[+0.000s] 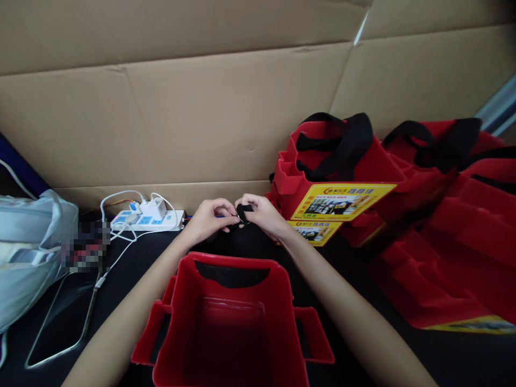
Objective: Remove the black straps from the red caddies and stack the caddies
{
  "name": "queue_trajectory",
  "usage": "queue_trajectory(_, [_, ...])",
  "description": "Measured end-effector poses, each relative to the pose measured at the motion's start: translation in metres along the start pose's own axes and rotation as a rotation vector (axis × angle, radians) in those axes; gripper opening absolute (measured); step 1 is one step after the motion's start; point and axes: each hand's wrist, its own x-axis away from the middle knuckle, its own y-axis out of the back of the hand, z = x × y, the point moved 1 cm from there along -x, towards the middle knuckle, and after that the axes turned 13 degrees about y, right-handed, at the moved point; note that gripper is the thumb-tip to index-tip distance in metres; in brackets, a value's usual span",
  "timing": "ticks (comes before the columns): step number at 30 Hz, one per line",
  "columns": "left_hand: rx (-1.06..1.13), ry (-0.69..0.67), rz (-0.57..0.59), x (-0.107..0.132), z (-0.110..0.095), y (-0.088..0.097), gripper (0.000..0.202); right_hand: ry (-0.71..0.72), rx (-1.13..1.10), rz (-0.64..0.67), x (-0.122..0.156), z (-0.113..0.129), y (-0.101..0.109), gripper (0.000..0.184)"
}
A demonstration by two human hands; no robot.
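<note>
Beyond the far rim of a red plastic tool box (237, 309), both my hands meet on a black strap (244, 213) with a thin metal ring or buckle. My right hand (261, 214) pinches the folded strap between thumb and fingers. Close against it, my left hand (213, 219) has its thumb and forefinger closed at the metal piece's edge. The box faces me with its open top, bare inside, with a slot in the far wall and loop-like brackets on both sides. Where the rest of the strap runs is hard to see against the dark surface.
Stacked red boxes (342, 161) with black straps and yellow labels stand at right; more red boxes (455, 242) lie nearer. At left are a white power strip (173, 220) with cables, a phone (62, 317) and a pale bag (28, 252). Cardboard (201, 123) walls the back.
</note>
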Motion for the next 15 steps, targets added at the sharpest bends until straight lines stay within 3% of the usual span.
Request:
queue_trajectory(3, [0.007, -0.023, -0.033, -0.0016, 0.0002, -0.0022, 0.030, 0.005, -0.009, 0.002, -0.0004, 0.0009, -0.0003, 0.027])
queue_trajectory(15, [-0.137, -0.031, -0.050, 0.0049, -0.0057, 0.0051, 0.027, 0.010, -0.008, 0.019, 0.0003, 0.0046, -0.0066, 0.027])
